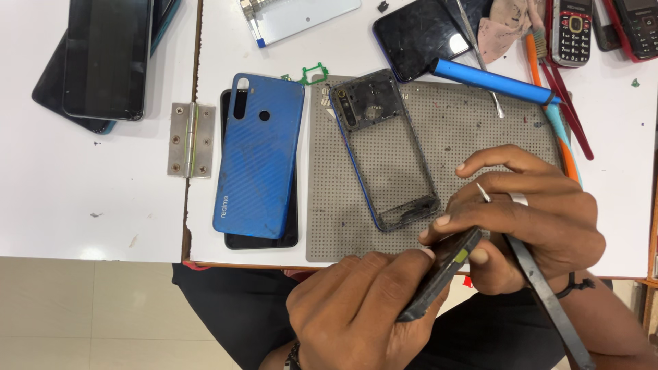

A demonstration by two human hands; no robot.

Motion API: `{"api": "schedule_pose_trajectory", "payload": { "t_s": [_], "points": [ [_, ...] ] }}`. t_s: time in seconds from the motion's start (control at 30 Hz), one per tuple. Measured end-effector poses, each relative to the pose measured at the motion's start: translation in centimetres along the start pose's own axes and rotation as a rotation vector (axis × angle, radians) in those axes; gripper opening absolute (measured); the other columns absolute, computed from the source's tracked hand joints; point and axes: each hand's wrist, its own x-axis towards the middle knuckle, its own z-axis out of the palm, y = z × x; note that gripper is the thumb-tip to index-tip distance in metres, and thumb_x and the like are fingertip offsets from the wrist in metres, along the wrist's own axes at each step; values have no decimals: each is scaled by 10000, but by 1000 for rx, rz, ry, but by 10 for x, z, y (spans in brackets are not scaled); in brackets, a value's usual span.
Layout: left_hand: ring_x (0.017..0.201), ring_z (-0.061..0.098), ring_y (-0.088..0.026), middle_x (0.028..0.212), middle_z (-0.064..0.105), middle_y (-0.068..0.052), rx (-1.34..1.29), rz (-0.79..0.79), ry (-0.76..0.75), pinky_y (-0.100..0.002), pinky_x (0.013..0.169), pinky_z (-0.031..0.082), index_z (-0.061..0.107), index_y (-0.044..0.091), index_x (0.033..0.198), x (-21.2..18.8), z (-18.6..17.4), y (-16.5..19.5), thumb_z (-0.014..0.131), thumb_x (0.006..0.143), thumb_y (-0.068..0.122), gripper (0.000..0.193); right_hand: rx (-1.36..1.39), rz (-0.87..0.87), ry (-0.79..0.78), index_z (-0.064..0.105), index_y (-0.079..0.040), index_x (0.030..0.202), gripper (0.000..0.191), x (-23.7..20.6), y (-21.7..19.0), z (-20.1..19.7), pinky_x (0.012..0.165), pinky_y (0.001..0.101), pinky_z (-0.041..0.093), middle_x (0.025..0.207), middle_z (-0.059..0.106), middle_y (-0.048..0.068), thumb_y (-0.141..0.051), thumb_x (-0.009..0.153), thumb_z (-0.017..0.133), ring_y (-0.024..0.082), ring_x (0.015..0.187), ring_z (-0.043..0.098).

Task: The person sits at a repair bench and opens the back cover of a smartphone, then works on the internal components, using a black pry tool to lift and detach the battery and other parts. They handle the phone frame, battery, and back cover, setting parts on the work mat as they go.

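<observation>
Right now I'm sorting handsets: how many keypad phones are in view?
2, both at the top right edge: a red keypad phone and, beside it, a dark keypad phone cut off by the frame. Others may lie beyond.

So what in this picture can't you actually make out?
All in the head view:
- The dark phone part held by the left hand shows only its edge; its face is turned away.
- The black tool in the right hand runs off the bottom edge.
- The dark phone is mostly hidden under the blue back cover.
- The keypad phones are cut by the top edge.
</observation>
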Motion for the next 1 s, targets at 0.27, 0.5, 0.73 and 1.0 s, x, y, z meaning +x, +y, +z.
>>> {"api": "schedule_pose_trajectory", "payload": {
  "t_s": [0.27, 0.5, 0.73, 1.0],
  "points": [
    [650, 720, -144, 777, 715, -70, -35, 38, -57, -261, 553, 550, 728, 25, 1016, 3, -8, 0, 802, 835, 150, 232, -94, 11, -44, 703, -72, 935, 360, -1, -5, -3, 873, 430, 580, 728, 724, 28, -341, 1062, 500, 195, 708, 729],
    [619, 720, -135, 696, 682, -40, -16, -29, -8, -254, 543, 553, 702, 41, 945, 5, -2, 2, 861, 911, 203, 229, -134, 14, 19, 720, -30, 947, 443, 1, -8, 2, 841, 415, 590, 709, 712, 34, -380, 1077, 481, 184, 704, 719],
    [641, 773, -143, 666, 713, -50, -40, -103, -58, -249, 513, 573, 718, 55, 892, 4, 3, -1, 858, 883, 235, 228, -38, -20, 78, 719, -17, 980, 459, 1, -5, 4, 836, 419, 597, 706, 708, 31, -391, 1098, 481, 177, 696, 720],
    [598, 766, -136, 625, 713, -41, -25, -108, -45, -255, 476, 569, 731, 62, 876, 1, 7, -3, 873, 838, 272, 256, 85, 9, 94, 729, -26, 980, 406, -8, 1, 4, 814, 413, 618, 706, 702, 68, -357, 1099, 524, 167, 674, 712]
  ]
}}
